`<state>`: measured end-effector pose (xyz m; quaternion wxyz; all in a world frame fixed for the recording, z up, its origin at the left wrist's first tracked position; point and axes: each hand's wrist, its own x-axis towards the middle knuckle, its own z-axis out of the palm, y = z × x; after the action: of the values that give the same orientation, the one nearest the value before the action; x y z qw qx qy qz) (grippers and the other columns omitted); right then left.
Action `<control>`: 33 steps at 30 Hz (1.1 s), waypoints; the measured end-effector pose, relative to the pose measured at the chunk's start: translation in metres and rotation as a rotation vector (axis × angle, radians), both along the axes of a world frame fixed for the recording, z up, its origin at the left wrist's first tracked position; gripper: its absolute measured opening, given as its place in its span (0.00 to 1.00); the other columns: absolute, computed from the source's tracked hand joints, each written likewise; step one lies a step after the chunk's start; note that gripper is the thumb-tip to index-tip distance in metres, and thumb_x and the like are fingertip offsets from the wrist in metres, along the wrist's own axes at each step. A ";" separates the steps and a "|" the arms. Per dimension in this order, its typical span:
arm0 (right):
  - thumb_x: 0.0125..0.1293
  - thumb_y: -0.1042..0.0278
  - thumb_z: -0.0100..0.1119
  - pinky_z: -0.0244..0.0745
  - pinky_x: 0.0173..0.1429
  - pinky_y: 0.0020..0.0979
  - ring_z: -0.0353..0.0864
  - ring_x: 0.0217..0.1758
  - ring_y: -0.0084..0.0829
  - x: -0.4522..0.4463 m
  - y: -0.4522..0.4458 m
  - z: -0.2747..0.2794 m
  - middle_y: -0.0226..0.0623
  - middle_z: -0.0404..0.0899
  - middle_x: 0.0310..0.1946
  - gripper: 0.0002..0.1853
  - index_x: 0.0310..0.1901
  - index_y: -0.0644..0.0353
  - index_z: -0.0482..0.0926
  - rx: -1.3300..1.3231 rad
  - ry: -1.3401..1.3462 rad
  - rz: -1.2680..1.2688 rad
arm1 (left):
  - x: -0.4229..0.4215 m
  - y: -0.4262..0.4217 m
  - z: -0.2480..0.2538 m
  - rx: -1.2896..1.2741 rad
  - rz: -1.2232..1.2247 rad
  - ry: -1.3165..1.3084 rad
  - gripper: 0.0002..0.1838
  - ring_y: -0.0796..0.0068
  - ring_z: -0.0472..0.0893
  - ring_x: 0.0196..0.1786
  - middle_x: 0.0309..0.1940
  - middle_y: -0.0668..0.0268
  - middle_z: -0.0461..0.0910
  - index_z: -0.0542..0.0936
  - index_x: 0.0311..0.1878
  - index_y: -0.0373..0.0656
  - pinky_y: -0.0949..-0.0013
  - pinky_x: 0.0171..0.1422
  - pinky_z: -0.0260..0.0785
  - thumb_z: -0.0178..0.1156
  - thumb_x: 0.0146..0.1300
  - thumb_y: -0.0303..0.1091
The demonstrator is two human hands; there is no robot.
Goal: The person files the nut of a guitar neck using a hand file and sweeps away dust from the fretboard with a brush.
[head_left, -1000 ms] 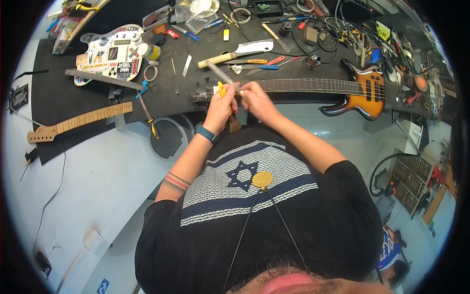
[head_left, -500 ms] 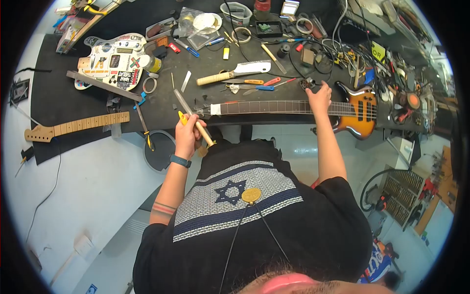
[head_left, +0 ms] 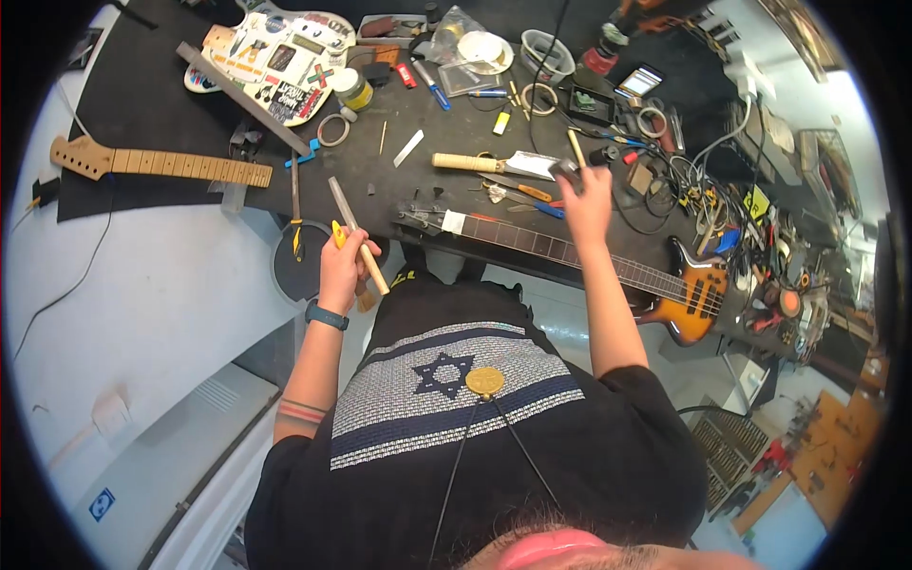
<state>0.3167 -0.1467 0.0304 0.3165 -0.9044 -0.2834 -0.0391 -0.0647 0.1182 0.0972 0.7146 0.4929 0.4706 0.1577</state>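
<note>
My left hand [head_left: 344,266] is closed round a file [head_left: 344,204] with a pale wooden handle, held at a slant near the bench's front edge. In the same grip is a brush with a yellow handle [head_left: 338,234]; its brown bristles [head_left: 366,300] show below the fingers. My right hand [head_left: 587,201] grips a small dark object [head_left: 567,172], blurred, over the bench behind the bass neck. An electric bass guitar [head_left: 532,242] lies along the front edge, headstock to the left, sunburst body [head_left: 692,302] to the right. White tape [head_left: 454,222] covers its nut end.
A saw with a wrapped handle [head_left: 464,162] and several small tools lie behind the bass. On the left are a loose maple neck [head_left: 185,166] and a stickered guitar body [head_left: 294,62]. Cables [head_left: 703,176] and tools crowd the right. A bin [head_left: 285,271] stands below the front edge.
The view has turned, so the bench appears shifted. My right hand has moved off the fretboard area toward the saw with the dark object. My left hand still holds the file and brush.
</note>
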 end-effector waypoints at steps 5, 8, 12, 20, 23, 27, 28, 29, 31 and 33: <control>0.72 0.47 0.77 0.87 0.56 0.56 0.94 0.52 0.58 0.037 0.156 -0.022 0.48 0.95 0.47 0.23 0.62 0.50 0.92 -0.046 0.144 -0.054 | -0.006 0.006 0.008 0.024 -0.034 0.042 0.09 0.87 0.69 0.22 0.34 0.63 0.91 0.82 0.49 0.45 0.76 0.27 0.61 0.61 0.88 0.38; 0.72 0.52 0.75 0.88 0.59 0.57 0.96 0.52 0.59 0.071 0.214 -0.048 0.52 0.96 0.48 0.24 0.66 0.52 0.92 0.020 0.106 -0.181 | -0.019 0.016 0.015 0.056 -0.050 0.080 0.09 0.88 0.69 0.24 0.33 0.65 0.90 0.82 0.49 0.44 0.76 0.28 0.59 0.62 0.88 0.37; 0.73 0.53 0.76 0.89 0.61 0.59 0.95 0.55 0.61 0.109 0.244 -0.076 0.57 0.95 0.50 0.23 0.61 0.60 0.91 -0.046 0.111 -0.329 | -0.045 0.036 0.027 0.073 -0.029 0.100 0.09 0.89 0.69 0.25 0.34 0.67 0.89 0.82 0.51 0.43 0.77 0.29 0.58 0.62 0.89 0.37; 0.73 0.54 0.76 0.89 0.61 0.60 0.95 0.54 0.66 0.128 0.262 -0.088 0.65 0.94 0.49 0.24 0.57 0.69 0.91 -0.007 0.075 -0.370 | -0.075 0.088 0.028 0.124 0.027 0.129 0.08 0.90 0.68 0.25 0.34 0.65 0.89 0.81 0.53 0.42 0.78 0.28 0.58 0.60 0.90 0.37; 0.71 0.52 0.77 0.88 0.62 0.59 0.95 0.54 0.67 0.140 0.262 -0.099 0.67 0.93 0.48 0.25 0.55 0.70 0.91 -0.031 0.060 -0.348 | -0.072 0.096 0.023 0.105 -0.004 0.155 0.09 0.90 0.68 0.25 0.35 0.66 0.89 0.81 0.53 0.42 0.78 0.29 0.58 0.61 0.90 0.37; 0.71 0.50 0.77 0.88 0.63 0.59 0.94 0.54 0.67 0.148 0.255 -0.099 0.67 0.93 0.47 0.25 0.51 0.70 0.91 -0.122 0.056 -0.283 | -0.069 0.096 0.019 0.086 -0.041 0.153 0.09 0.89 0.69 0.26 0.35 0.67 0.88 0.82 0.54 0.42 0.77 0.30 0.58 0.61 0.90 0.37; 0.72 0.50 0.77 0.88 0.63 0.59 0.94 0.54 0.67 0.148 0.253 -0.098 0.67 0.93 0.47 0.25 0.50 0.70 0.91 -0.144 0.060 -0.269 | -0.069 0.096 0.019 0.075 -0.050 0.160 0.09 0.89 0.69 0.27 0.35 0.67 0.88 0.82 0.54 0.42 0.77 0.31 0.59 0.61 0.90 0.37; 0.71 0.49 0.77 0.88 0.63 0.59 0.94 0.54 0.67 0.148 0.251 -0.098 0.67 0.93 0.47 0.25 0.50 0.70 0.91 -0.142 0.064 -0.258 | -0.068 0.096 0.018 0.063 -0.060 0.168 0.09 0.89 0.69 0.27 0.35 0.67 0.88 0.82 0.54 0.42 0.77 0.31 0.59 0.61 0.90 0.38; 0.71 0.49 0.77 0.88 0.63 0.59 0.94 0.54 0.67 0.146 0.250 -0.097 0.68 0.93 0.47 0.26 0.49 0.71 0.91 -0.138 0.074 -0.235 | -0.070 0.098 0.014 0.058 -0.073 0.168 0.09 0.90 0.69 0.27 0.35 0.67 0.88 0.82 0.54 0.42 0.77 0.31 0.59 0.61 0.90 0.37; 0.70 0.48 0.78 0.88 0.64 0.59 0.94 0.55 0.67 0.147 0.249 -0.097 0.68 0.93 0.47 0.27 0.49 0.71 0.91 -0.118 0.066 -0.244 | -0.070 0.099 0.010 0.058 -0.074 0.158 0.09 0.90 0.69 0.27 0.35 0.68 0.88 0.82 0.54 0.42 0.77 0.31 0.58 0.61 0.90 0.37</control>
<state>0.4635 0.1028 -0.0662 0.2647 -0.9500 -0.1626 -0.0306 -0.1347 0.2173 0.1074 0.6660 0.5415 0.5022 0.1052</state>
